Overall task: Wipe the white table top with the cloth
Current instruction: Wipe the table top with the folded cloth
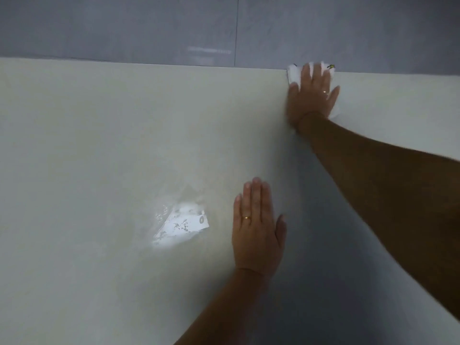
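- Across the left and centre of the view: white table top (pixel 99 145), glossy and bare, filling most of the frame; its far edge runs straight across the upper part, with grey floor tiles (pixel 149 26) beyond it.
- Left of centre, on the table surface: a bright reflected patch of light (pixel 180 226) with mottled dark specks inside it.
- Just right of the patch: left hand (pixel 257 227), palm down and flat on the table, fingers straight and close together, grasping nothing; a gold ring (pixel 246 217) sits on one finger.
- Upper right, at the far table edge: right hand (pixel 312 95), fingers spread, pressed flat on top of the cloth (pixel 293 73); a ring (pixel 325 91) also shows here. The hand is slightly blurred.
- Cloth: white, lying on the table top at its far edge, showing around the fingertips and beside the heel of the right hand; the rest is hidden under the palm.
- Far right: right forearm (pixel 385 175) reaching diagonally across the table, its shadow falling on the surface beneath.
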`<state>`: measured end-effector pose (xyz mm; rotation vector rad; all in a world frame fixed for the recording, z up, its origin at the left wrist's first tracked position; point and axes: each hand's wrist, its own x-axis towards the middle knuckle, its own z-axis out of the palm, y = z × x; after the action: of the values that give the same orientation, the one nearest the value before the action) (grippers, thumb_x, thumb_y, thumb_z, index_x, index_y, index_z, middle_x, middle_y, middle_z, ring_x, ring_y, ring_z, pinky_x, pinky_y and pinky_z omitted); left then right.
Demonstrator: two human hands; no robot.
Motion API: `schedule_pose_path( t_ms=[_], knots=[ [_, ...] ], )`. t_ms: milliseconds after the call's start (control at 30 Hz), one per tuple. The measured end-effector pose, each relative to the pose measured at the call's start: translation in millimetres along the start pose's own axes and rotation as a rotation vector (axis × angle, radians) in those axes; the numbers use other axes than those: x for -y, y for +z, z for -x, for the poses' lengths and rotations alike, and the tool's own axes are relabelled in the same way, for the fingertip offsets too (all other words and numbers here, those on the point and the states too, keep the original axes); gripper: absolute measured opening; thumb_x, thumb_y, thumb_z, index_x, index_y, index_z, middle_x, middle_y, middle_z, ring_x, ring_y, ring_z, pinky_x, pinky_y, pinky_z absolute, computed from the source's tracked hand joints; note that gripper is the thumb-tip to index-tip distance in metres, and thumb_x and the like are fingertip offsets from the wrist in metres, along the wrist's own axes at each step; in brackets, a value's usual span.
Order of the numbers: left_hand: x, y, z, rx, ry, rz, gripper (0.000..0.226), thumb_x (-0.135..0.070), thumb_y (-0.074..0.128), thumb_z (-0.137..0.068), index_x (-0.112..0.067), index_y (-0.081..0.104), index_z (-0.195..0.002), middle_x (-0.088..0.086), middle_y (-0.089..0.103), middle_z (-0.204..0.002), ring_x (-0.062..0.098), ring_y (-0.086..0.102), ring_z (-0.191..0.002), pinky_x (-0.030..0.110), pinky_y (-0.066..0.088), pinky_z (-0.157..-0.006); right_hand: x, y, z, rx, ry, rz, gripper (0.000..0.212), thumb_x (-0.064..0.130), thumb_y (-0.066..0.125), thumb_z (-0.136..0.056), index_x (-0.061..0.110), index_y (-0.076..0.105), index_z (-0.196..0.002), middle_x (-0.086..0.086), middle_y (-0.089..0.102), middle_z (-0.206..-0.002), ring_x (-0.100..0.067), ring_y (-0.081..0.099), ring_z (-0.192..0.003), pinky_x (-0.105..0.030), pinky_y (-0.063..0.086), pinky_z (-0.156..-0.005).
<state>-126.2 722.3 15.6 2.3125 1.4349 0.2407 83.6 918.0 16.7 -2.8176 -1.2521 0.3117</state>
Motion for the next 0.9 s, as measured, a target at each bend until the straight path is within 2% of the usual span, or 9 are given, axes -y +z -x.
schedule_pose_path(
  t_ms=[67, 200, 300, 367, 500, 600, 700, 833, 900],
  knots=[
    [-3, 7, -2, 0.006, -0.028, -0.039, 0.064, -0.039, 0.035, -0.097, -0.004, 0.028, -0.149, 0.014, 0.024, -0.158, 0.026, 0.016, -0.148, 0.043, 0.013, -0.120, 31, 5, 15, -0.008, 0.007, -0.006, 0.055, 0.036, 0.022, -0.101, 0.024, 0.008, -0.152, 0.000, 0.000, -0.160, -0.025, -0.002, -0.147, -0.051, -0.004, -0.115],
    [-5, 8, 0, 0.025, -0.033, -0.096, 0.066, -0.040, 0.034, -0.096, -0.003, 0.026, -0.150, 0.014, 0.023, -0.158, 0.026, 0.015, -0.148, 0.044, 0.013, -0.120, 49, 10, 46, 0.023, -0.541, 0.065, 0.053, 0.035, 0.025, -0.099, 0.026, 0.016, -0.151, 0.001, 0.009, -0.160, -0.023, 0.005, -0.147, -0.047, 0.000, -0.115],
    [-7, 7, -2, 0.028, -0.055, -0.105, 0.066, -0.040, 0.035, -0.095, -0.003, 0.027, -0.149, 0.014, 0.024, -0.158, 0.026, 0.015, -0.148, 0.044, 0.014, -0.120, 8, 1, 26, 0.053, -0.683, 0.090, 0.056, 0.038, 0.017, -0.095, 0.026, 0.022, -0.150, 0.002, 0.015, -0.159, -0.021, 0.012, -0.146, -0.045, 0.008, -0.115],
    [-8, 7, -1, 0.027, -0.060, -0.121, 0.066, -0.040, 0.035, -0.095, -0.002, 0.027, -0.149, 0.013, 0.023, -0.158, 0.026, 0.014, -0.148, 0.044, 0.014, -0.120, -26, -6, 11, 0.046, -0.607, 0.107, 0.060, 0.041, 0.012, -0.092, 0.026, 0.020, -0.150, 0.002, 0.014, -0.159, -0.021, 0.012, -0.146, -0.046, 0.010, -0.114],
    [-7, 6, -2, 0.051, -0.069, -0.111, 0.067, -0.039, 0.037, -0.093, -0.003, 0.029, -0.149, 0.013, 0.024, -0.158, 0.025, 0.015, -0.148, 0.045, 0.017, -0.119, -97, -18, -17, 0.045, -0.404, 0.074, 0.062, 0.043, 0.016, -0.091, 0.025, 0.017, -0.151, 0.000, 0.009, -0.160, -0.023, 0.009, -0.146, -0.048, 0.009, -0.115],
    [-7, 5, -3, 0.059, -0.075, -0.128, 0.068, -0.039, 0.036, -0.092, -0.004, 0.028, -0.149, 0.011, 0.022, -0.158, 0.024, 0.014, -0.148, 0.044, 0.017, -0.119, -136, -34, -38, 0.020, -0.315, 0.038, 0.070, 0.051, 0.014, -0.088, 0.018, 0.025, -0.149, -0.008, 0.019, -0.157, -0.029, 0.017, -0.144, -0.046, 0.017, -0.114],
    [-8, 5, -3, 0.038, -0.087, -0.145, 0.067, -0.039, 0.036, -0.091, -0.004, 0.030, -0.148, 0.012, 0.026, -0.157, 0.024, 0.017, -0.147, 0.044, 0.018, -0.118, -138, -36, -45, -0.053, -0.285, 0.027, 0.077, 0.055, 0.015, -0.083, 0.012, 0.036, -0.143, -0.015, 0.033, -0.150, -0.032, 0.028, -0.139, -0.044, 0.021, -0.113],
    [-9, 6, -3, 0.039, -0.092, -0.175, 0.068, -0.039, 0.035, -0.091, -0.004, 0.029, -0.149, 0.012, 0.025, -0.157, 0.025, 0.018, -0.147, 0.044, 0.017, -0.118, -104, -18, -27, -0.052, -0.094, 0.036, 0.059, 0.042, 0.022, -0.098, 0.015, 0.014, -0.151, -0.008, 0.010, -0.159, -0.030, 0.007, -0.146, -0.048, 0.001, -0.117],
    [-9, 6, -4, 0.049, -0.091, -0.203, 0.068, -0.039, 0.034, -0.091, -0.003, 0.028, -0.149, 0.012, 0.024, -0.158, 0.025, 0.017, -0.148, 0.044, 0.016, -0.118, -75, -9, -5, -0.049, -0.137, 0.042, 0.058, 0.039, 0.021, -0.100, 0.017, 0.009, -0.151, -0.006, 0.004, -0.160, -0.029, 0.002, -0.146, -0.048, -0.002, -0.117]
  ],
)
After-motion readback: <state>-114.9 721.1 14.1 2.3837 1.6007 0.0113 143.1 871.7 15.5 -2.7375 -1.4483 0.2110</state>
